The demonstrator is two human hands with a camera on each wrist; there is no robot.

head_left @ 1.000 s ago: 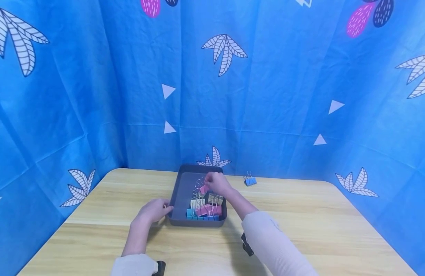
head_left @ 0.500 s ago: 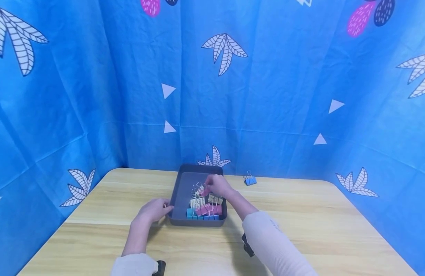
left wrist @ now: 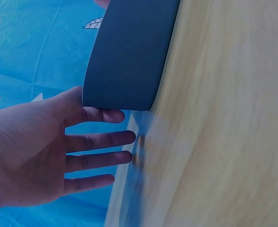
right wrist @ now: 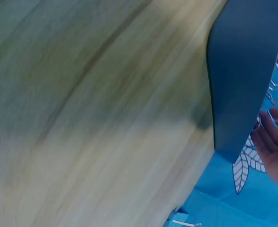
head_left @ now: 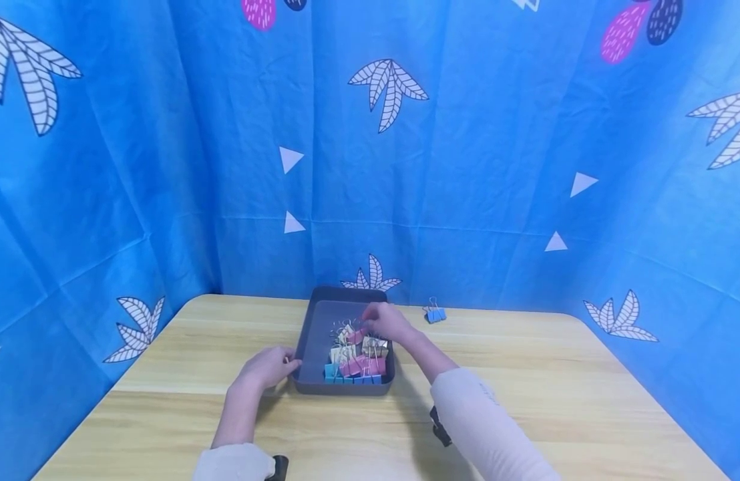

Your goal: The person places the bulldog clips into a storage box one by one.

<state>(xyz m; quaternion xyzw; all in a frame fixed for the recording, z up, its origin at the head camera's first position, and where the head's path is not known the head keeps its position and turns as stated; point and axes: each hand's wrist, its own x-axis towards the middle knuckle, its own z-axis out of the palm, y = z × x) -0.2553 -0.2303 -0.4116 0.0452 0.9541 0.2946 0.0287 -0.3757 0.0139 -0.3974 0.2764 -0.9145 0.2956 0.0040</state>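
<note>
A dark grey tray (head_left: 310, 334) stands on the table with a pile of binder clips in its near right part. Pink clips (head_left: 370, 366), cream clips (head_left: 343, 354) and blue clips (head_left: 365, 379) lie there, wire handles sticking up. At the tray's near left corner, my left hand (head_left: 268, 367) holds the wall between thumb and index finger; in the left wrist view its other fingers (left wrist: 101, 139) are straight and spread. Over the pile's far side is my right hand (head_left: 387, 321), close by a pink clip (head_left: 355, 337). Its fingers (right wrist: 269, 137) look loose beside wire handles.
A single blue binder clip (head_left: 435, 314) lies on the wooden table (head_left: 514, 374), right of the tray near the back edge. Behind the table hangs a blue patterned curtain (head_left: 478, 167).
My right hand has lowered the pink clip onto the pile, let go of it and drawn slightly right. The left hand has stayed at the tray's corner.
</note>
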